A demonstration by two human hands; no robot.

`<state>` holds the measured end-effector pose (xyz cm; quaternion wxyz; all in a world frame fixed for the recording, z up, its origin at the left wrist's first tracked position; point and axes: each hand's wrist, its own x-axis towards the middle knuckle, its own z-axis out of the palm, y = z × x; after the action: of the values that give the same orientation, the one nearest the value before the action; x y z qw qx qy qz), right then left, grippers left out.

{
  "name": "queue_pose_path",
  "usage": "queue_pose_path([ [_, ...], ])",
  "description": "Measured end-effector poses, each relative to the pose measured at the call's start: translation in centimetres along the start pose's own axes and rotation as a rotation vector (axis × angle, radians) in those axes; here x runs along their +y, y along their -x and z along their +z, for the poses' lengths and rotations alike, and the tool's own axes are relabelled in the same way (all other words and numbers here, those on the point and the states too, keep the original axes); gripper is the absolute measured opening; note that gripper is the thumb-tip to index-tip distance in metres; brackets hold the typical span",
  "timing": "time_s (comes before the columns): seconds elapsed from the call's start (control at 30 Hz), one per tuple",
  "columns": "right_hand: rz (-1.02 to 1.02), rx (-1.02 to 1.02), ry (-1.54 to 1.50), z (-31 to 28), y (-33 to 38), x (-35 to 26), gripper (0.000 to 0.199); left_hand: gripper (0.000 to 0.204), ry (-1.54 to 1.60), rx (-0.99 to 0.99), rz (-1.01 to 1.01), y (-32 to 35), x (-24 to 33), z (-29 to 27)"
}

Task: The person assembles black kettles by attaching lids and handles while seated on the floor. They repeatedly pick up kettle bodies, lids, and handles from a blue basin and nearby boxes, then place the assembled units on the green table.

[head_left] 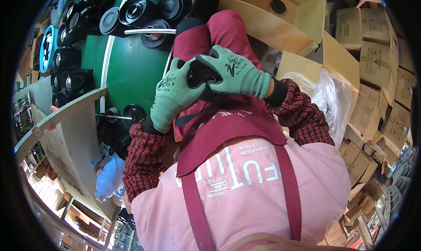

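Observation:
Both my hands wear green knit gloves and meet over my lap, above a dark red apron. My left hand [174,95] cups a small black round part [199,74] from the left. My right hand [234,72] wraps over the same part from the right, fingers curled across its top. Most of the part is hidden between the two gloves. Red plaid sleeves cover both forearms.
A green conveyor belt [127,71] runs at left, carrying many black round parts [133,10]. Open cardboard boxes [280,14] stand ahead, one lined with a clear plastic bag [329,97]. Stacked cartons [377,40] fill the right. A light blue jug [109,178] sits low at left.

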<state>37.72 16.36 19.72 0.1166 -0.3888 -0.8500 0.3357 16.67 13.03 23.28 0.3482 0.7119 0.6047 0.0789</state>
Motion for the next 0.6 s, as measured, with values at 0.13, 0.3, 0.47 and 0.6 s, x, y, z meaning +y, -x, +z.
queue_pose_path([
  [0.13,0.017,0.004,0.197,0.7,0.0,-1.2,0.058,0.049,-0.060,0.015,0.047,-0.3,0.0,0.1],
  [0.3,-0.042,-0.088,0.252,0.7,0.1,-0.7,0.059,0.043,-0.122,0.068,0.090,0.2,-0.7,1.6],
  [0.47,-0.071,-0.174,0.113,-0.3,-1.0,-0.7,0.061,0.046,-0.060,0.038,0.109,0.3,-1.4,1.1],
  [0.6,-0.396,-0.053,-0.248,-1.4,-1.1,3.1,0.048,0.058,0.454,-0.091,0.007,0.9,-5.0,0.5],
])
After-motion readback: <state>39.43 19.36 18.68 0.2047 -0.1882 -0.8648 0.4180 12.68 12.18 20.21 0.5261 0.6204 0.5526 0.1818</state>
